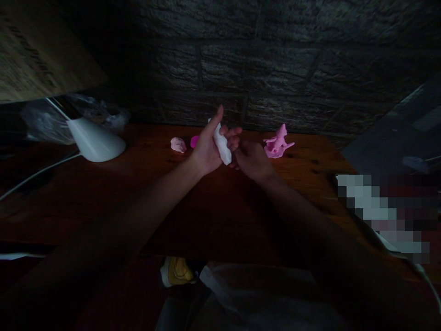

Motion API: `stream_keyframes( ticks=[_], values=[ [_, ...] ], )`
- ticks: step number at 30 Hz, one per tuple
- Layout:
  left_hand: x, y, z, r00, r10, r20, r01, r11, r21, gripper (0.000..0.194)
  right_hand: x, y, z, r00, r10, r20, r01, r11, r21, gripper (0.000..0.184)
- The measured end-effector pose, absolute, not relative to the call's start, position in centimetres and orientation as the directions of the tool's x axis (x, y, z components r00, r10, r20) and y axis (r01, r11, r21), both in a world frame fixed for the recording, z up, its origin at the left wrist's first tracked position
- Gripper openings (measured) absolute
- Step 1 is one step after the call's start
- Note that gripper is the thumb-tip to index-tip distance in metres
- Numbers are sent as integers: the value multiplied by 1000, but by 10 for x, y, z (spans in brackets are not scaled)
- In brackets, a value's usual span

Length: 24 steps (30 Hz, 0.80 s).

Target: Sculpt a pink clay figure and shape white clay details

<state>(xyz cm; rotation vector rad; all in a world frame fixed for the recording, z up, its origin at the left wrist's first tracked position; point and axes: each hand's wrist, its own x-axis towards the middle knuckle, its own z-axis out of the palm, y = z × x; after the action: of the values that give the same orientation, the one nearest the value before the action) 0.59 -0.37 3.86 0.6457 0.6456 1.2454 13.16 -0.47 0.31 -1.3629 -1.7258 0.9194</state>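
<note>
A long, soft-looking lump of white modelling clay [222, 145] lies across the palm of my left hand [208, 147]. My left thumb points up beside it and the fingers curl over its far side. Close against those fingertips is my right hand [253, 158], its fingers bent inward; what they pinch, if anything, is hidden. Behind the right hand stands a pink clay figure [278, 142] with a pointed top, thin arms and a spread base. To the left sit a pale pink clay lump [178, 145] and a magenta piece [194, 141], partly covered by my left hand.
The wooden table [138, 184] runs up to a dark brick-patterned wall [275, 69]. At the left are a white lamp base [98, 140] with a cord, crumpled clear plastic [44, 122] and a cardboard box [41, 55]. A blurred-out device [379, 216] lies at the right.
</note>
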Motion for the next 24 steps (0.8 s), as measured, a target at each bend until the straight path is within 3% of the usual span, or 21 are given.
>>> stream_keyframes(
  ticks=[4, 10, 16, 21, 24],
  values=[
    [8, -3, 38, 142, 973, -183, -565, 231, 792, 41, 131, -6, 4, -165, 982, 94, 422, 156, -893, 23],
    [7, -5, 39, 220, 970, -107, -502, 206, 840, 47, 131, -5, 2, -177, 976, 127, 437, 193, -879, 22],
    [13, -9, 39, 164, 978, -130, -437, 190, 879, 51, 132, -5, 1, -188, 973, 135, 431, 205, -879, 26],
    [20, -12, 36, 79, 994, -75, -421, 102, 901, 39, 131, -5, 2, -208, 968, 140, 430, 219, -876, 26],
    [23, -14, 31, 84, 991, -107, -399, 132, 907, 33, 132, -5, 2, -209, 967, 144, 453, 226, -863, 24]
  ],
)
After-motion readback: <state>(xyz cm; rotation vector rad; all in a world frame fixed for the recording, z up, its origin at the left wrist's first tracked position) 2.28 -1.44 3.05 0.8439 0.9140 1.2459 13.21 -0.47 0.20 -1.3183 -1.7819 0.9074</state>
